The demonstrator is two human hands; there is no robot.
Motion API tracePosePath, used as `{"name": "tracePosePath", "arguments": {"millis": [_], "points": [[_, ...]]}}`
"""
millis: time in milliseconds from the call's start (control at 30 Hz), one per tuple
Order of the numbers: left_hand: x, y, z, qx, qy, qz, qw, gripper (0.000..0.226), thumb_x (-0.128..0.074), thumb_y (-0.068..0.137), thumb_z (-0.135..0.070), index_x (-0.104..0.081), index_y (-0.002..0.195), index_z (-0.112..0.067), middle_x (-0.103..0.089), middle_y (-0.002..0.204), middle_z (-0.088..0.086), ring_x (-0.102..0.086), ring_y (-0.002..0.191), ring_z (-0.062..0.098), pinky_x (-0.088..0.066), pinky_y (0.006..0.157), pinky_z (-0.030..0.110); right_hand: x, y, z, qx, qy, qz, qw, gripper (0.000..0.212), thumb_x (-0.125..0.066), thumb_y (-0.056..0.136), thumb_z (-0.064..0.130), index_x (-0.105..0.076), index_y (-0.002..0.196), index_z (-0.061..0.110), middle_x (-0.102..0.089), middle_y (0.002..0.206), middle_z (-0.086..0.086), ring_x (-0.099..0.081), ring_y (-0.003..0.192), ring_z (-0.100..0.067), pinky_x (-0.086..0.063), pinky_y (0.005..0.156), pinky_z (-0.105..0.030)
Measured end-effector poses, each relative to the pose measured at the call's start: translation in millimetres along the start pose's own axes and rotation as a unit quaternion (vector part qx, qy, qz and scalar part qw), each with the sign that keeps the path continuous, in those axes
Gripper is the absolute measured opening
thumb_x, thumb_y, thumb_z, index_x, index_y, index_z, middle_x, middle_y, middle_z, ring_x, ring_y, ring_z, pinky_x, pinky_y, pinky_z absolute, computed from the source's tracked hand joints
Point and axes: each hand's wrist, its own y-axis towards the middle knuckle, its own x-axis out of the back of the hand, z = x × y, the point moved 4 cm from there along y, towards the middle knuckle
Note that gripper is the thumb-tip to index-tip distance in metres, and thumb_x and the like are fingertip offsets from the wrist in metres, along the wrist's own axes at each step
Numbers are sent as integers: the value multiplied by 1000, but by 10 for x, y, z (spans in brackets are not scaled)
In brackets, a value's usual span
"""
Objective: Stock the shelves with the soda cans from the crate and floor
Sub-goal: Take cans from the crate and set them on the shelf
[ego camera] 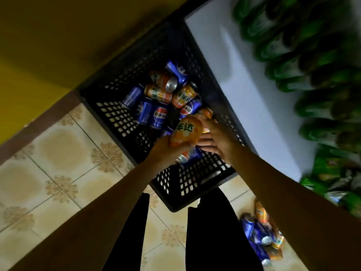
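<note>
I am reaching both hands down into the black crate (125, 114), and my left hand (162, 153) is gripping an orange soda can (185, 132) from below, its fingers curled round the lower end. My right hand (216, 133) is sitting just beside it, touching that can's far side; its fingers look curled near another orange can (205, 113) just beyond, but I cannot tell whether it is actually holding anything. Ahead of my hands, lying loose on the crate floor, a jumble of blue cans (156, 116) and orange cans (158, 92) is waiting, roughly ten by my count, and one more blue can (192, 156) is lying directly under my hands. Behind my right arm, on the tiled floor (58, 153), a small heap of floor cans (259, 235) is also waiting, blue and orange mixed. To the right of my hands the shelf (254, 85) is showing a bare white stretch, with blurred green packages (293, 45) further along it; I am seeing no soda cans on it. So I am judging the stocking as barely begun: crate and floor both remain to be emptied.
</note>
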Motion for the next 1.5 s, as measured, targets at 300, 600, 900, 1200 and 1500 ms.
{"name": "tracePosePath", "arguments": {"millis": [300, 600, 900, 1200, 1500], "points": [[12, -1757, -413, -88, 33, -42, 995, 46, -79, 74, -31, -48, 109, -27, -59, 92, -10, -61, 81, 13, -48, 65, 22, -37, -1878, 537, 101, 47, 40, 993, 37, -61, 85, 52, -61, 111, 25, -70, 109, -6, -69, 97, -23, -56, 76, -35], [297, -3543, -657, -139, -82, 33, 986, 45, -43, 88, -63, -61, 107, -27, -67, 110, 4, -63, 100, 18, -52, 82, 32, -113, -3607, 577, 149, 178, -9, 973, 19, -70, 83, 31, -64, 94, 16, -68, 89, -6, -66, 77, -19, -54, 64, -30], [101, -4614, -941, -96, -237, 213, 943, 65, -39, 84, -65, -59, 123, -17, -66, 120, 14, -62, 110, 28, -54, 84, 40, -54, -4946, 816, 313, 244, -48, 917, 18, -72, 81, 26, -66, 91, 13, -68, 80, -6, -68, 68, -16, -54, 61, -27], [15, -5253, -1546, -225, -226, 311, 895, 66, -80, 69, -41, -58, 124, -13, -69, 109, 14, -69, 92, 23, -58, 70, 34, 164, -5896, 1114, 463, 279, -62, 839, 65, -56, 71, 60, -59, 122, 21, -65, 118, -3, -64, 107, -19, -53, 91, -37], [-99, -5723, -2053, -305, -184, 348, 867, 75, -88, 53, -41, -61, 118, -14, -69, 106, 14, -69, 90, 23, -57, 68, 34, 402, -6455, 1181, 573, 247, -120, 773, 58, -69, 75, 49, -57, 125, 24, -65, 119, -4, -66, 105, -19, -55, 84, -34]]}}
